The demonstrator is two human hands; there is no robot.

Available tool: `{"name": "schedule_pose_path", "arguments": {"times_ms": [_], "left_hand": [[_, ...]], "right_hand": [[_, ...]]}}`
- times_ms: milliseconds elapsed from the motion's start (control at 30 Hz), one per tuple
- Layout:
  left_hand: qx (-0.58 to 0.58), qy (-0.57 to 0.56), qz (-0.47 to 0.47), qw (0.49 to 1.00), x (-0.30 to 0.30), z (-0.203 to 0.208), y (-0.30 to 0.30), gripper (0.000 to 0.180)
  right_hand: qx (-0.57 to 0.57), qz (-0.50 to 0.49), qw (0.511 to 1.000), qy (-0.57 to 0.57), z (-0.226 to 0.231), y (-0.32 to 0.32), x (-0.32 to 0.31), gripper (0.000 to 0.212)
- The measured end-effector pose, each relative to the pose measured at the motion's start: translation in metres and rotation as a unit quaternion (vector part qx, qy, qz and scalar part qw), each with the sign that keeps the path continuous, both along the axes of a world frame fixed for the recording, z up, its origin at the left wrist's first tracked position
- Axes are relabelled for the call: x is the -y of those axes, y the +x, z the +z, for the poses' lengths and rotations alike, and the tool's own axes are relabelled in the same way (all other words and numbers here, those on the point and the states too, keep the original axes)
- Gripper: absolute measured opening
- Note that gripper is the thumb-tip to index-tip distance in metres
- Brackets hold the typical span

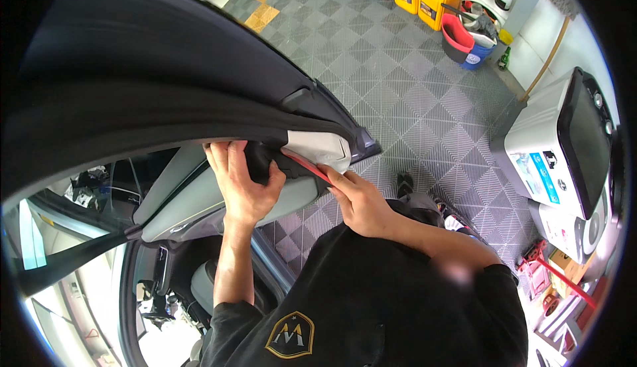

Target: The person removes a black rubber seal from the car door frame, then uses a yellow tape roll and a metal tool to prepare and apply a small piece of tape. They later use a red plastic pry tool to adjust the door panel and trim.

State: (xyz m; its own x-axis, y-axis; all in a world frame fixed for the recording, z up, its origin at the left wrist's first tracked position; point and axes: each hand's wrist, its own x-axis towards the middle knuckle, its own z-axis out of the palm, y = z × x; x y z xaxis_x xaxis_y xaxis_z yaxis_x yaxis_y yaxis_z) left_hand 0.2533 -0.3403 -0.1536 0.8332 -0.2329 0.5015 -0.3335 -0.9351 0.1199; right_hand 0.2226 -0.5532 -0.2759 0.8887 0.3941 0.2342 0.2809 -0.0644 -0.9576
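Note:
At the corner of an open car door (179, 95), my right hand (361, 201) is closed on a narrow red pry tool (305, 164). The tool's far end meets the seam between a light grey panel (315, 146) and the black trim piece (263, 161). My left hand (242, 184) grips that black trim, fingers hooked over its upper edge and thumb pressed on its near side. Its fingertips are partly hidden behind the edge. Below both hands runs the grey inner door panel (292, 198).
Yellow jugs (438, 2) and a red-and-blue bucket (468, 42) stand at the far right on the patterned tile floor (391, 81). A washing machine (554, 148) is at my right, a mop (551, 48) behind it. The car's interior (206, 281) lies left below.

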Motion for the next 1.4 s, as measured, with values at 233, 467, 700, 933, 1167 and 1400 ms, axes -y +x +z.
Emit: {"name": "schedule_pose_path", "arguments": {"times_ms": [233,467,700,933,1167,1400], "left_hand": [[0.005,-0.015,0.021,1.000,0.006,0.002,0.007,0.060],[0.011,-0.053,0.002,0.999,-0.005,0.006,-0.001,0.057],[0.025,-0.089,-0.017,0.996,-0.007,-0.003,0.006,0.046],[0.066,-0.198,-0.075,0.975,-0.032,-0.011,-0.028,0.051],[0.090,-0.226,0.070,0.967,-0.123,-0.010,-0.141,0.031],[-0.072,-0.404,0.218,0.886,-0.135,-0.123,-0.312,0.022]], "right_hand": [[0.014,0.019,1.000,-0.010,0.001,0.010,0.010,0.045],[0.098,0.002,0.990,-0.097,0.071,0.008,0.011,0.046],[0.014,-0.086,0.984,-0.154,0.049,-0.004,0.003,0.041],[-0.048,-0.050,0.983,-0.171,0.007,-0.008,0.007,0.038],[-0.156,-0.059,0.968,-0.189,-0.047,-0.059,0.015,0.026],[-0.253,0.091,0.934,-0.235,-0.108,-0.168,-0.009,0.009]]}}
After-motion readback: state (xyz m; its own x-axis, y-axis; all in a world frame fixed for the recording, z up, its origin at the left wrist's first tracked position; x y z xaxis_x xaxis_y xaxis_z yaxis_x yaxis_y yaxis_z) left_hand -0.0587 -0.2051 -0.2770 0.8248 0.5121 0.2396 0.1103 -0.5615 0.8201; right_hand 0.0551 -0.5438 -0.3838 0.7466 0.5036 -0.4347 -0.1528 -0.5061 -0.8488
